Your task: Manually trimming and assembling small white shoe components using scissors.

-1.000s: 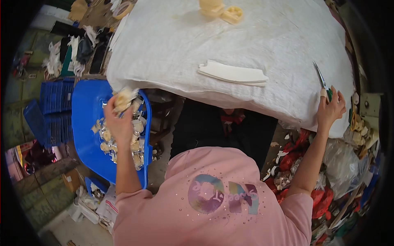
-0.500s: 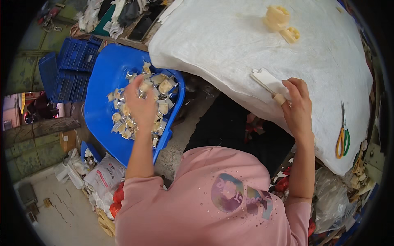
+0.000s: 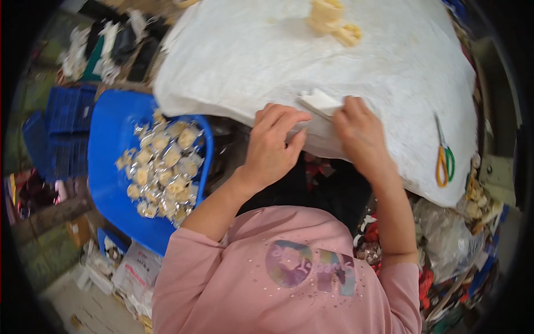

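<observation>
My left hand (image 3: pixel 275 143) is over the near edge of the white-covered table (image 3: pixel 233 72), its thumb and index finger apart with nothing visible between them. My right hand (image 3: pixel 360 133) is curled over the handle end of a thin metal-shafted tool (image 3: pixel 316 111); the wooden handle is hidden under the fingers. Beside the shaft lies a flat white piece (image 3: pixel 322 100), touching or very near my right fingers. To my left a blue bin (image 3: pixel 111 167) holds many small shiny metal pieces with cream-coloured material (image 3: pixel 165 158).
Scissors with orange and green handles (image 3: pixel 445 161) lie at the table's right. A cream roll of strip (image 3: pixel 325 15) sits farther back. Blue crates (image 3: pixel 69 114) stand beyond the bin. Clear plastic bags (image 3: pixel 448 239) and scraps crowd the lower right.
My left hand has moved out of the bin to the right, up to the table edge. My right hand has closed over the tool's handle. The whole view has shifted.
</observation>
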`<action>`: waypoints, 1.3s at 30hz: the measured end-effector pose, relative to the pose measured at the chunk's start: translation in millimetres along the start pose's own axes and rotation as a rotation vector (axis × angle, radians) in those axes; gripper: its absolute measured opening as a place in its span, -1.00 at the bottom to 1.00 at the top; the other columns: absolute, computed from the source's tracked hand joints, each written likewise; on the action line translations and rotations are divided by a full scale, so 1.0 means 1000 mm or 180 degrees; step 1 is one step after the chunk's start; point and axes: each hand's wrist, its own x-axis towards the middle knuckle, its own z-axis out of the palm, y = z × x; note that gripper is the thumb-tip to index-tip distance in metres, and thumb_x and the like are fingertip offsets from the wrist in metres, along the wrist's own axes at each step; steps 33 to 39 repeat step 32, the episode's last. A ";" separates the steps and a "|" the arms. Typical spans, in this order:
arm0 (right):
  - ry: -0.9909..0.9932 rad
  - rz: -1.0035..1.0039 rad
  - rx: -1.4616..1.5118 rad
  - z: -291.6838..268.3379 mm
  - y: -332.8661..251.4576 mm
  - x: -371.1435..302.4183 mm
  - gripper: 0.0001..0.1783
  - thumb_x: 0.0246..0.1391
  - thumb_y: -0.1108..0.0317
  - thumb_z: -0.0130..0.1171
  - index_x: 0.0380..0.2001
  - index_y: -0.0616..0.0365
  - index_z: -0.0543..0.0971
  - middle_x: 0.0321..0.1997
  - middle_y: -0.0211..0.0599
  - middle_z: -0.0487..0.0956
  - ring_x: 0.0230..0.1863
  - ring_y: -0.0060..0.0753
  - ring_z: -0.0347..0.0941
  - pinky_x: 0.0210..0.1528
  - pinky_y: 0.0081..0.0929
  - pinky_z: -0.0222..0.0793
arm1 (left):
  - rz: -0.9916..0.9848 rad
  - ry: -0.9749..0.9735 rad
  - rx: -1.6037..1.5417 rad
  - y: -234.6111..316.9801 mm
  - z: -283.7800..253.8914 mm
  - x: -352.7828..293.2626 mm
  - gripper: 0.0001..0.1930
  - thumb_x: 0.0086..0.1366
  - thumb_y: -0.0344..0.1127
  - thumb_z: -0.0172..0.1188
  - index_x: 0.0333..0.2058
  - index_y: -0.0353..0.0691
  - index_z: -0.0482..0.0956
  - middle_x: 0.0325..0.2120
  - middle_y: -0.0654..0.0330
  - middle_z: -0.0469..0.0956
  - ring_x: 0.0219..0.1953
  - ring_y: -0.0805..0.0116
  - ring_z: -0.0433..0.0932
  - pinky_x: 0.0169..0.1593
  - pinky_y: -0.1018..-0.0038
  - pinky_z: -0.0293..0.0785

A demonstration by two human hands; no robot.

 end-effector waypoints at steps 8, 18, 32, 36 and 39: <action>0.0239 0.0481 0.1010 0.020 0.023 -0.007 -0.89 -0.17 0.52 0.09 -0.48 0.21 0.41 -0.38 -0.14 0.35 -0.31 -0.11 0.36 -0.31 -0.28 0.34 | 0.1026 -0.0143 0.0161 0.005 0.045 0.011 -0.69 -0.11 -0.62 0.21 -0.29 -0.26 0.53 -0.32 0.13 0.53 -0.25 0.16 0.50 -0.14 0.32 0.35; 0.1614 0.2598 0.3513 0.011 0.045 -0.031 -0.87 0.10 0.58 -0.07 -0.30 0.26 0.46 -0.40 -0.25 0.46 -0.45 -0.42 0.45 -0.38 -0.50 0.39 | 0.0948 -0.0469 0.1135 0.009 0.050 0.009 -0.67 -0.06 -0.50 0.19 -0.22 -0.18 0.55 -0.23 0.25 0.48 -0.23 0.24 0.42 -0.18 0.36 0.25; 0.1400 0.0016 0.0873 -0.023 0.004 -0.005 -0.75 -0.41 0.42 0.25 -0.53 0.16 0.44 -0.26 -0.19 0.43 -0.20 -0.16 0.34 -0.19 -0.19 0.24 | -0.0945 -0.1360 -0.2513 0.035 0.036 0.034 -0.59 0.37 -0.12 -0.06 -0.01 -0.35 0.41 -0.28 0.20 0.46 -0.22 0.40 0.44 -0.12 0.43 0.33; 0.1400 0.0016 0.0873 -0.023 0.004 -0.005 -0.75 -0.41 0.42 0.25 -0.53 0.16 0.44 -0.26 -0.19 0.43 -0.20 -0.16 0.34 -0.19 -0.19 0.24 | -0.0945 -0.1360 -0.2513 0.035 0.036 0.034 -0.59 0.37 -0.12 -0.06 -0.01 -0.35 0.41 -0.28 0.20 0.46 -0.22 0.40 0.44 -0.12 0.43 0.33; 0.1400 0.0016 0.0873 -0.023 0.004 -0.005 -0.75 -0.41 0.42 0.25 -0.53 0.16 0.44 -0.26 -0.19 0.43 -0.20 -0.16 0.34 -0.19 -0.19 0.24 | -0.0945 -0.1360 -0.2513 0.035 0.036 0.034 -0.59 0.37 -0.12 -0.06 -0.01 -0.35 0.41 -0.28 0.20 0.46 -0.22 0.40 0.44 -0.12 0.43 0.33</action>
